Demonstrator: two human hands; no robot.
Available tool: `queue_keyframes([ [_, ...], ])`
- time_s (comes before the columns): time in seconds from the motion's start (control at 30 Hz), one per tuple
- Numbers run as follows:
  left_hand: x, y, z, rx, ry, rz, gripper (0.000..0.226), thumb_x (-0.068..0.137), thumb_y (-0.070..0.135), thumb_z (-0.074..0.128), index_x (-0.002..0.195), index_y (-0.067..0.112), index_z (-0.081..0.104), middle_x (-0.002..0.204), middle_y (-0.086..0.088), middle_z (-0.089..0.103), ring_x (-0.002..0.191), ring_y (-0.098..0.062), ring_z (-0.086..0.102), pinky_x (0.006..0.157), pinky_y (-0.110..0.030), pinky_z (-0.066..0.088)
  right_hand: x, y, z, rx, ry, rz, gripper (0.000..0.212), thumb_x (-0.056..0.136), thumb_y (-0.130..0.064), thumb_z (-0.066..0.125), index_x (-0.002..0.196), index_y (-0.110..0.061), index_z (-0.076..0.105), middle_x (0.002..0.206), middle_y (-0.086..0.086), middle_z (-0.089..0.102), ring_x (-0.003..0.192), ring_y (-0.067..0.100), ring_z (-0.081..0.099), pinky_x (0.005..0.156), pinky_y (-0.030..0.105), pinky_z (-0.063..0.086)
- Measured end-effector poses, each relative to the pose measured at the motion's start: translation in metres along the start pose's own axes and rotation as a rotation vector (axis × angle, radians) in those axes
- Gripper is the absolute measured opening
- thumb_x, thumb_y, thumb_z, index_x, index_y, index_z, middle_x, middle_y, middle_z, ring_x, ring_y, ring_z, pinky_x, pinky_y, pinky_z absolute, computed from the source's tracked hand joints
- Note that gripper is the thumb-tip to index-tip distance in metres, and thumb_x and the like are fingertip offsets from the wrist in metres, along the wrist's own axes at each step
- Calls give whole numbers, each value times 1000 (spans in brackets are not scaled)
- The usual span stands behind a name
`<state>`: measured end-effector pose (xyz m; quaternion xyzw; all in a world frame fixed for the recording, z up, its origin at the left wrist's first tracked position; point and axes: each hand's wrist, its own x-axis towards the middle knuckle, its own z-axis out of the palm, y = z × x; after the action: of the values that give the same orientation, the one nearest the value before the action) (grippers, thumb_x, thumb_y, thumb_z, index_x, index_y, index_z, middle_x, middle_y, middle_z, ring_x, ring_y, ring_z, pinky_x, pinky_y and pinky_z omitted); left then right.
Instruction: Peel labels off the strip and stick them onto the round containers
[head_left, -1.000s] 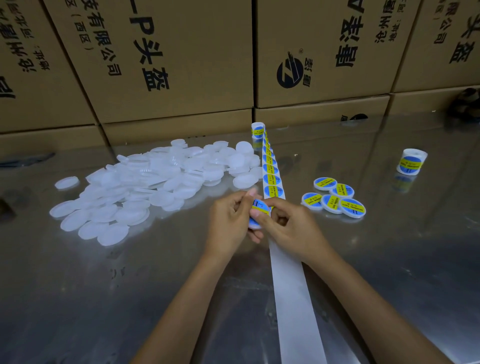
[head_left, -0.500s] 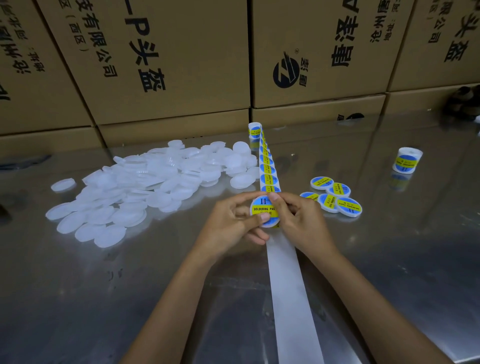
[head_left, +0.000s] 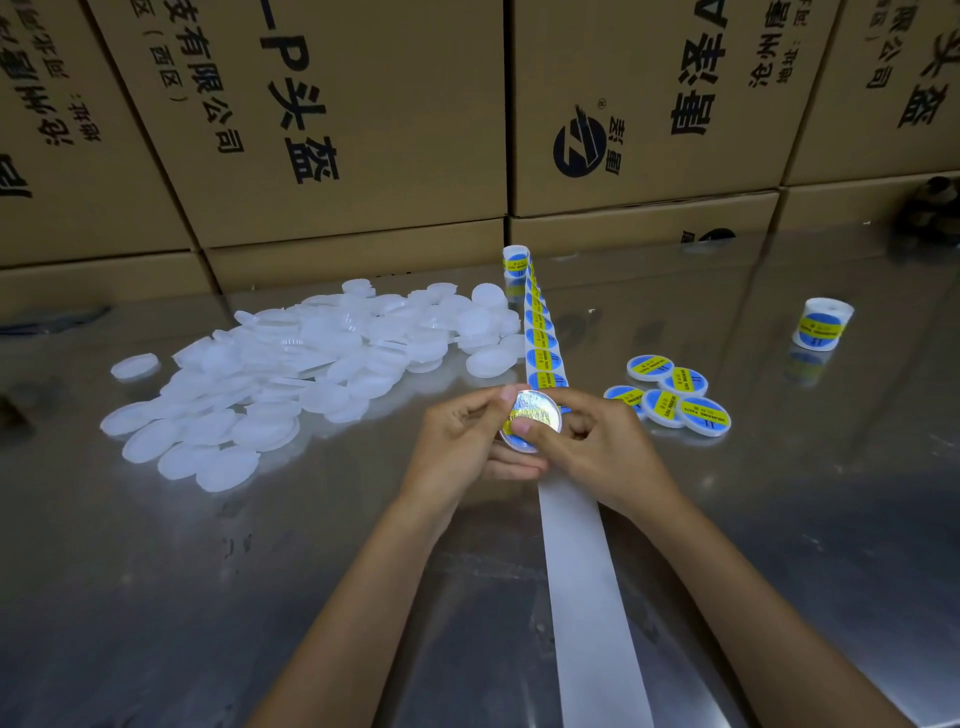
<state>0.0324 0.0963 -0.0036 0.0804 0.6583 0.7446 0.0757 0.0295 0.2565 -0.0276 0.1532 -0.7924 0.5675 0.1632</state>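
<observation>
Both hands hold one round white plastic container (head_left: 530, 422) above the white label strip (head_left: 582, 561), over the shiny metal table (head_left: 260, 571). Left hand (head_left: 457, 441) grips its left edge, fingers curled; right hand (head_left: 597, 441) pinches it, thumb pressed on the blue-and-yellow label. Glare hides most of the label face. Unlabelled white containers (head_left: 291, 379) are heaped to the left; five labelled ones (head_left: 670, 395) sit to the right, beside the strip.

labelled round container (head_left: 530, 418) tilted, glare on top; label strip (head_left: 543, 345) lying beyond it
</observation>
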Motion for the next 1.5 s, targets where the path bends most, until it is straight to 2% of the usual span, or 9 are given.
queue_keyframes([
  [0.13, 1, -2, 2, 23, -58, 18, 19, 100, 25, 59, 114, 19, 71, 91, -14, 77, 74, -35, 76, 63, -32, 62, -1, -1, -2, -55, 55, 4, 12, 95, -35, 64, 92, -39, 75, 46, -4, 37, 47, 9, 26, 46, 23, 23],
  [0.3, 4, -3, 4, 28, -101, 16, 33, 90, 6, 72, 119, 21, 66, 89, -16, 77, 71, -32, 76, 62, -30, 60, 0, -4, -2, -41, 123, 37, 25, 99, -32, 55, 83, -26, 73, 65, 23, 60, 58, 16, 43, 54, 36, 35],
  [0.43, 5, -5, 3, 34, -22, 55, 32, 89, 11, 74, 119, 19, 68, 84, -15, 77, 65, -31, 75, 57, -30, 60, 0, -6, 0, -47, 106, 116, 52, 102, -40, 45, 70, -2, 57, 51, 12, 45, 52, 13, 41, 55, 36, 35],
  [0.53, 7, -6, 2, 5, 61, 82, 28, 93, 15, 70, 120, 17, 67, 81, -13, 77, 60, -28, 74, 54, -28, 59, -1, -6, 2, -151, 17, 162, 55, 101, -45, 45, 69, -2, 53, 45, -5, 46, 48, 8, 40, 54, 29, 35],
  [0.67, 9, -10, -2, 22, 109, 84, 21, 98, 24, 63, 115, 16, 72, 79, -11, 77, 61, -26, 74, 53, -26, 58, 1, -3, 1, -95, -5, 165, 53, 99, -36, 55, 59, -2, 48, 50, 1, 38, 50, 7, 30, 48, 21, 25],
  [0.83, 22, -27, -8, 179, 331, 142, 21, 101, 27, 58, 114, 17, 72, 85, -3, 75, 81, -15, 73, 67, -27, 60, 8, 5, -9, -165, 240, 285, 54, 102, -42, 47, 63, -4, 51, 51, 0, 43, 54, 9, 39, 50, 21, 30],
  [1.03, 32, -39, -16, 610, 349, 228, 27, 98, 15, 59, 122, 19, 69, 98, 15, 70, 96, -3, 65, 79, -1, 43, 16, 15, -37, 612, 516, 696, 37, 106, -31, 40, 79, -13, 58, 55, -2, 39, 46, 10, 31, 43, 21, 29],
  [1.23, 47, -40, -14, 907, 304, 246, 41, 96, 9, 55, 136, 9, 58, 138, -7, 55, 125, -23, 52, 107, -32, 40, 16, 15, -46, 940, 635, 740, 23, 103, -15, 39, 89, -5, 55, 65, 4, 41, 51, 12, 36, 38, 17, 35],
  [1.5, 89, -37, -11, 1088, 227, 217, 57, 100, 14, 50, 154, 12, 33, 166, -5, 19, 153, -20, 14, 121, -34, 19, 19, 17, -42, 783, 536, 746, 23, 92, -4, 40, 91, -6, 63, 56, 2, 44, 50, 14, 37, 45, 24, 36],
])
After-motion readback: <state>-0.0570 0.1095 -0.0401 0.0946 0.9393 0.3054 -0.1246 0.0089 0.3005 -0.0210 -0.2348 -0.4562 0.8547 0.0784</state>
